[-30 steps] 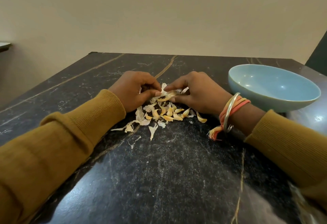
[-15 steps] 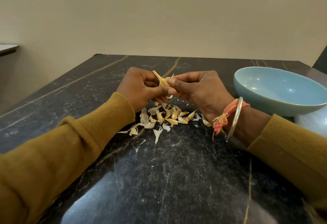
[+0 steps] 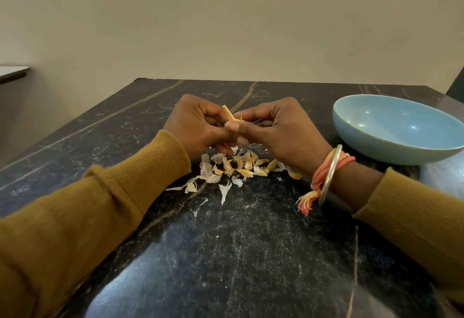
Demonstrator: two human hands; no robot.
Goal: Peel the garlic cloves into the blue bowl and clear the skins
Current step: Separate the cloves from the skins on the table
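My left hand (image 3: 198,126) and my right hand (image 3: 278,129) meet above the table, and both pinch one small garlic clove (image 3: 229,116) whose pale tip sticks up between the fingertips. Below the hands lies a pile of garlic cloves and papery skins (image 3: 236,167) on the black marble table (image 3: 226,255). The blue bowl (image 3: 399,129) stands to the right of my right hand, and nothing is seen inside it.
A wall rises just behind the table's far edge. The corner of a pale surface (image 3: 12,72) shows at the far left. Loose skin flakes (image 3: 200,207) lie nearer to me than the pile. My right wrist wears a metal bangle and orange threads (image 3: 326,179).
Both hands have lifted from the pile with one clove pinched between them and now hold it higher above the table. The pile stays where it was.
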